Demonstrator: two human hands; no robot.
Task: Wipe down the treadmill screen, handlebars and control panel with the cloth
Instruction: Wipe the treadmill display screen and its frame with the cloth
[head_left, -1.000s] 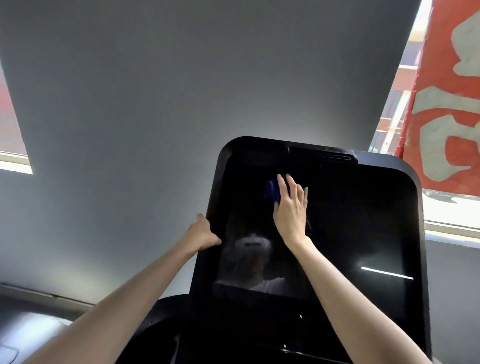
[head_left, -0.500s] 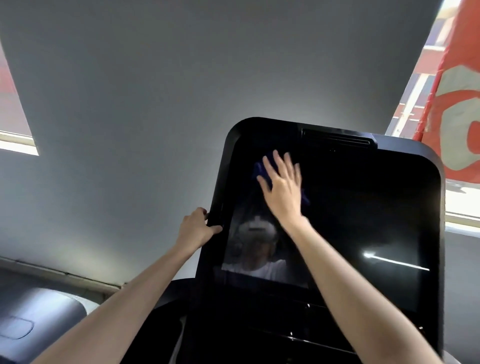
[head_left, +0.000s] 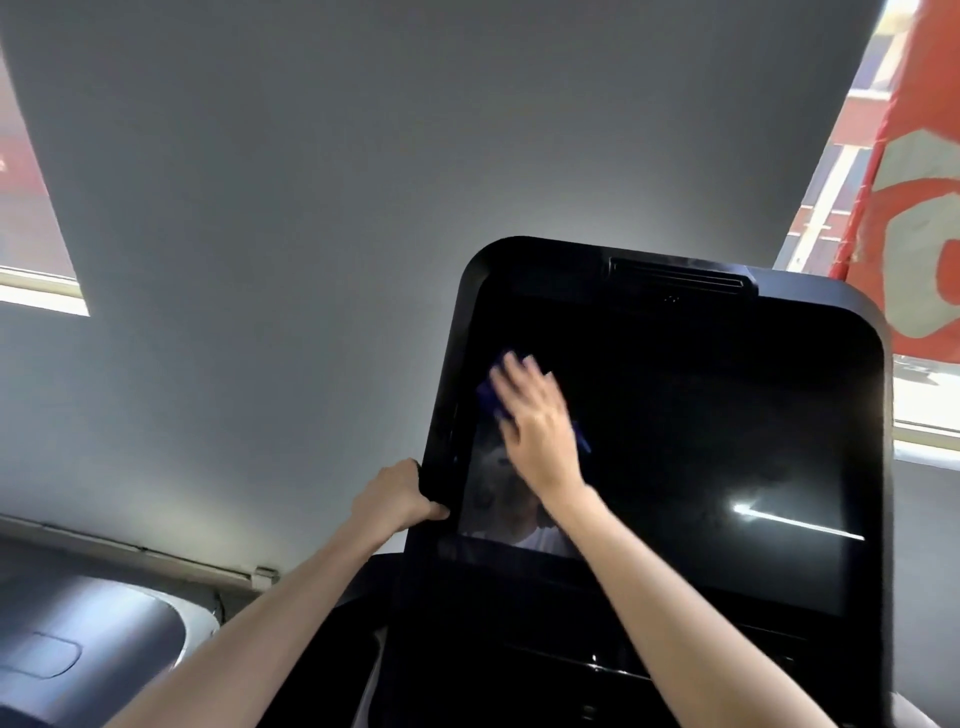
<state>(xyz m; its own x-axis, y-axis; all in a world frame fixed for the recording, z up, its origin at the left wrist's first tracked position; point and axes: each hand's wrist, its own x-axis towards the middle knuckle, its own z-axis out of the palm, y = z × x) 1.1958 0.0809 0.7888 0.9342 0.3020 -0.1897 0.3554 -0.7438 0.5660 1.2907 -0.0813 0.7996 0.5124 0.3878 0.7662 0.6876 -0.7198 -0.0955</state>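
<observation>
1. The right hand (head_left: 537, 423) lies flat with its fingers straight and presses the blue cloth (head_left: 488, 397) against the treadmill screen (head_left: 701, 415). Cloth shows beyond the fingertips and again beside the heel of the palm. The hand is blurred, so finer finger detail is lost.
2. The left hand (head_left: 392, 496), lower and to the left of the wiping hand, grips the screen frame (head_left: 441, 415), with its fingers curled behind the edge and its thumb over the front. I take this as a brace.
3. The step in hand looks like wiping the glass, at its upper-left part. The wide dark area to the right of the wiping hand, and the strip under its wrist, probably remain to be done.
4. To do it well, press evenly through the whole palm and overlap each pass. Work away from the bracing hand towards the far edge, then drop a row.
5. Spread the cloth fully under the fingers, since bare skin would smear the glass.
6. The bracing thumb's spot will need its own wipe.
7. The control panel (head_left: 582, 667) sits below the right forearm. I cannot make out the handlebars.
</observation>
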